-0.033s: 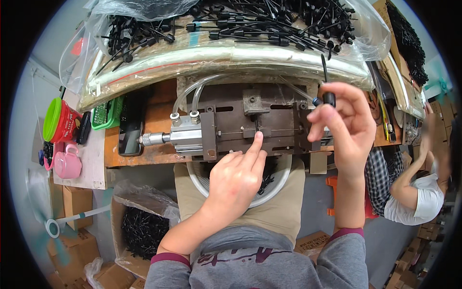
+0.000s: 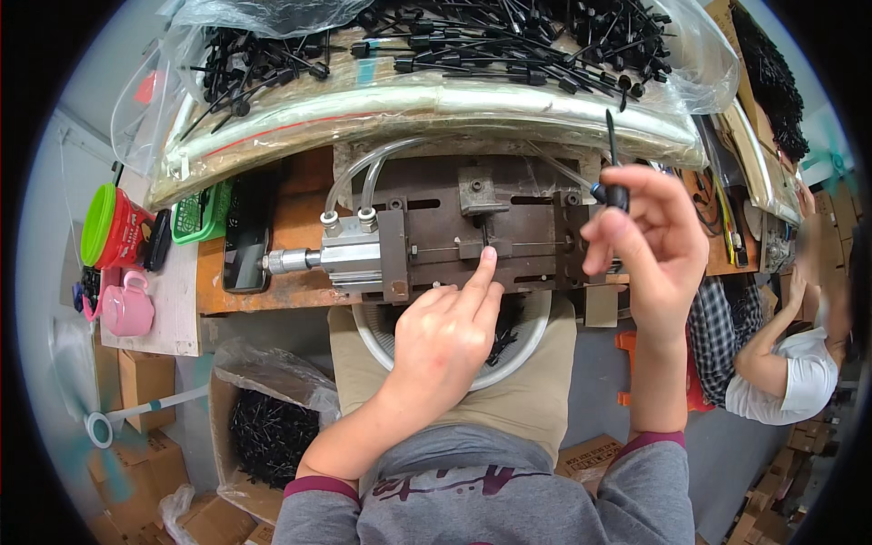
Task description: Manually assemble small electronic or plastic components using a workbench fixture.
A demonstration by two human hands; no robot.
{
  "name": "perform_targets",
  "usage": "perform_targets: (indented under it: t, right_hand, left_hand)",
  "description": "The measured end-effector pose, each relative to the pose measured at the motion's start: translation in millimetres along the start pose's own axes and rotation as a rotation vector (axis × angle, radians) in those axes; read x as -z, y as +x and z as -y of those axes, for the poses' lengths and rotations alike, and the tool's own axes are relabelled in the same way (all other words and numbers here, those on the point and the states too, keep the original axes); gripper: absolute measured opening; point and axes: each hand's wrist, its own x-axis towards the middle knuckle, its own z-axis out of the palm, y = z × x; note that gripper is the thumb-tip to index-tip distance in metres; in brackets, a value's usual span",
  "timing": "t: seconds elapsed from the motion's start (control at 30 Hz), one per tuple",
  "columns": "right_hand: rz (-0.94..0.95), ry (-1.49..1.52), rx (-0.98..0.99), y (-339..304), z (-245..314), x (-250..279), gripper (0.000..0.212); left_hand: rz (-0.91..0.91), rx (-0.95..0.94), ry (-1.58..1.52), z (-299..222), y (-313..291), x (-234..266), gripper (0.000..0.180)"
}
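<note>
My right hand (image 2: 661, 241) is raised at the right end of a dark metal fixture (image 2: 527, 221). Between its thumb and fingers it pinches a black rod with a thick knob (image 2: 617, 197), the thin stem pointing away from me. My left hand (image 2: 442, 338) reaches in at the front edge. Its index finger is stretched out, the tip on a small black piece (image 2: 485, 238) at the fixture's middle, while the other fingers are bent. A silver air cylinder (image 2: 352, 257) with clear hoses sits at the fixture's left.
Many black rods (image 2: 509, 54) lie on a plastic-wrapped ledge behind. A phone (image 2: 247, 241), a green basket (image 2: 211, 213) and a pink cup (image 2: 127, 304) are at left. A round white-rimmed container (image 2: 536, 341) rests at my lap. Another person (image 2: 783, 377) is at far right.
My right hand has shifted very slightly, and the knobbed rod in it sits a little nearer to me. The left hand stays in place.
</note>
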Motion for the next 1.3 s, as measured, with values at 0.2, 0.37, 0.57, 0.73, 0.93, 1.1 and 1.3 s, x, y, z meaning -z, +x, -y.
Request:
perform_targets:
  t: [0.2, 0.37, 0.57, 0.73, 0.93, 1.1, 1.3]
  right_hand:
    - [0.079, -0.376, 0.322, -20, -17, 2, 0.035]
    - [0.14, -0.488, 0.343, -38, -22, -1, 0.038]
    - [0.185, -0.59, 0.426, -57, -30, -14, 0.028]
    - [0.227, -0.726, 0.499, -62, -39, -19, 0.027]
    - [0.328, -0.859, 0.44, -62, -49, -34, 0.019]
    - [0.353, -1.017, 0.395, -56, -43, -47, 0.023]
    - [0.356, -1.084, 0.418, -53, -38, -49, 0.014]
  left_hand:
    - [0.002, 0.02, 0.013, -1, 0, 0, 0.026]
    - [-0.004, 0.017, 0.032, -1, 1, 1, 0.026]
    - [-0.018, 0.02, 0.006, 1, 1, -1, 0.026]
    - [0.036, 0.003, -0.087, 2, -6, 8, 0.026]
    - [0.327, -0.045, -0.32, 5, -41, 24, 0.024]
    - [0.44, -0.025, -0.388, 12, -65, 5, 0.025]
    - [0.498, 0.087, -0.308, 10, -95, -33, 0.048]
